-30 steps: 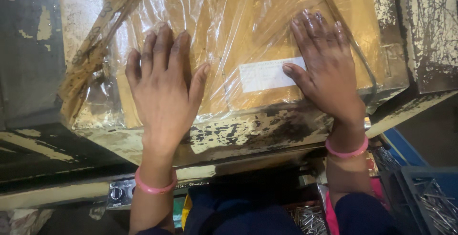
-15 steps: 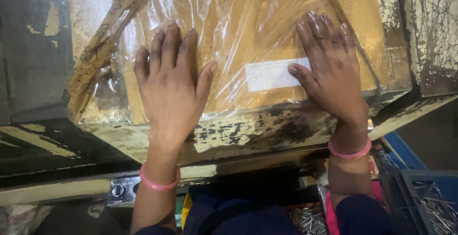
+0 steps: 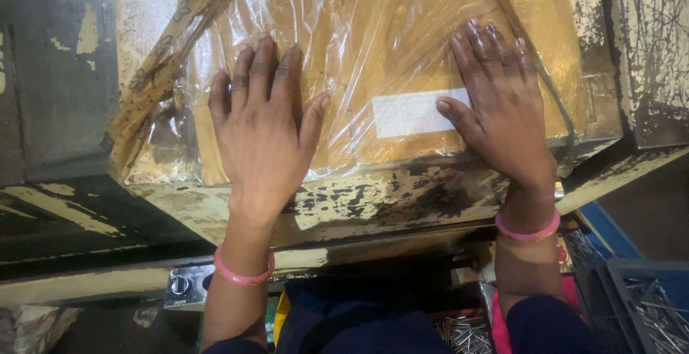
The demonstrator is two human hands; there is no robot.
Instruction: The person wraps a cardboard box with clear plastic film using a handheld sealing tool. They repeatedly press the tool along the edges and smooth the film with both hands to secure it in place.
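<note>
Worn, paint-chipped metal of a machine bed point(image 3: 373, 207) carries a flat brown package in clear plastic wrap point(image 3: 344, 59), which lies straight ahead of the person with its long axis running left to right. Both hands rest flat on it, fingers spread: the left hand point(image 3: 262, 131) near its left end, the right hand point(image 3: 499, 106) beside the white label point(image 3: 409, 115), equally near. Compared with a second ago, both hands sit slightly farther up the package, otherwise unchanged.

Both hands point(image 3: 262, 131) point(image 3: 502, 110) lie flat on the plastic-wrapped package point(image 3: 373, 52).
</note>
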